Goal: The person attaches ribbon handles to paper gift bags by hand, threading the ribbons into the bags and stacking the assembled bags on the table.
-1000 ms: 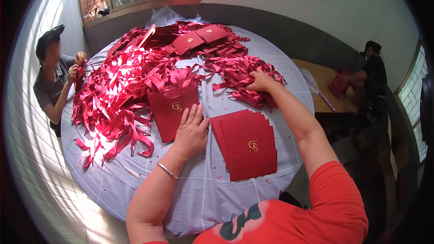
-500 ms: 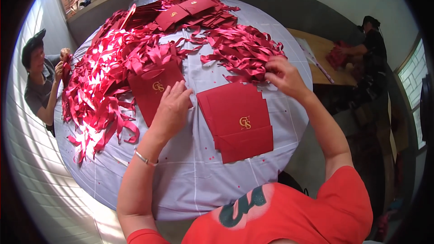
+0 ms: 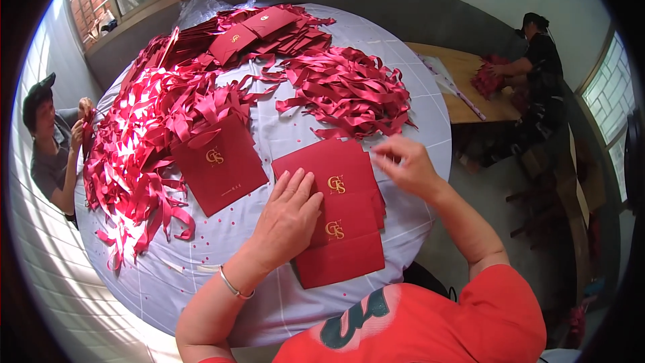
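A stack of flat red paper pieces [image 3: 340, 259], which look like folded gift bags with gold emblems, lies before me on the table. My left hand [image 3: 287, 218] rests flat on its left side, fingers stretched out. Beside the stack's upper right corner is my right hand [image 3: 405, 165], its thumb and fingers pinched together. Whether something small sits in that pinch is hidden. Another flat red bag [image 3: 220, 169] lies left of the stack, touching the ribbons. Beyond my right hand is a heap of red ribbons [image 3: 349, 91].
A larger red ribbon pile [image 3: 144, 134] covers the table's left side. More red bags [image 3: 259, 30] are heaped at the back near clear plastic [image 3: 205, 10]. Small red dots are scattered on the pale tablecloth [image 3: 222, 262]. One person [image 3: 54, 128] works at left, another [image 3: 537, 60] at a wooden table [image 3: 463, 104].
My left hand has moved from the left bag onto the stack, where the upper bags now overlap differently and two emblems show. My right hand has come from the ribbon heap toward the stack's corner.
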`<state>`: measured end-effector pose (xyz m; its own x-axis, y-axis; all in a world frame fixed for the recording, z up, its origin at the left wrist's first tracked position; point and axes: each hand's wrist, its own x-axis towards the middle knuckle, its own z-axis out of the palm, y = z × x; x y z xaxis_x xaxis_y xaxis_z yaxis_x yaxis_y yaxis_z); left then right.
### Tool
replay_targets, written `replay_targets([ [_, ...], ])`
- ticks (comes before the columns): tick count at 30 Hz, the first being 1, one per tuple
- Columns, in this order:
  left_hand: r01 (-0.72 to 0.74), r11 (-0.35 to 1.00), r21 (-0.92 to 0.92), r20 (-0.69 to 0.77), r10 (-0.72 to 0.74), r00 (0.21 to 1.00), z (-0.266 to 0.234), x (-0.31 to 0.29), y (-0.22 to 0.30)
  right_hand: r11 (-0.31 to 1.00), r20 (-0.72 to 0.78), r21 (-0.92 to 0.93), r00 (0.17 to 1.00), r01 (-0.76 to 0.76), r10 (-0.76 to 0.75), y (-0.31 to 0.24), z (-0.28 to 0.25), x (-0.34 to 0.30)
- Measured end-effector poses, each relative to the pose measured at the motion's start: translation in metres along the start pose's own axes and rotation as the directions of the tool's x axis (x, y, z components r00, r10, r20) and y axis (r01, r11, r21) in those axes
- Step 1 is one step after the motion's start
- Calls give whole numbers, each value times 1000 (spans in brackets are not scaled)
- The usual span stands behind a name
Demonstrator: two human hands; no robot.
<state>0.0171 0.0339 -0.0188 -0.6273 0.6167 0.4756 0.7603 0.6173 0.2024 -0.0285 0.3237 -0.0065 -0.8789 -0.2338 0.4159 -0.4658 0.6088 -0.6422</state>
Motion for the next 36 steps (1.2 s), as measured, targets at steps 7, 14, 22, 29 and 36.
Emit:
replay_targets([
  [7, -50, 999, 18, -28, 50, 998, 4, 1, 6, 812, -38, -468, 910, 349, -413, 48, 9, 72],
  [14, 9, 996, -89, -126, -20, 992, -4, 0, 16, 767, -104, -526, 867, 368, -487, 16, -1, 52],
  [22, 106, 986, -132, -19, -109, 994, -15, 4, 36, 835, 83, -533, 990, 137, -110, 28, -34, -12],
  [29, 229, 943, -243, 41, -226, 973, -18, 5, 43, 910, -34, -364, 974, 199, -226, 13, -17, 7],
  [36, 378, 856, -353, 222, -316, 923, -21, 2, 43, 859, 79, -487, 988, 156, -135, 43, 20, 31],
])
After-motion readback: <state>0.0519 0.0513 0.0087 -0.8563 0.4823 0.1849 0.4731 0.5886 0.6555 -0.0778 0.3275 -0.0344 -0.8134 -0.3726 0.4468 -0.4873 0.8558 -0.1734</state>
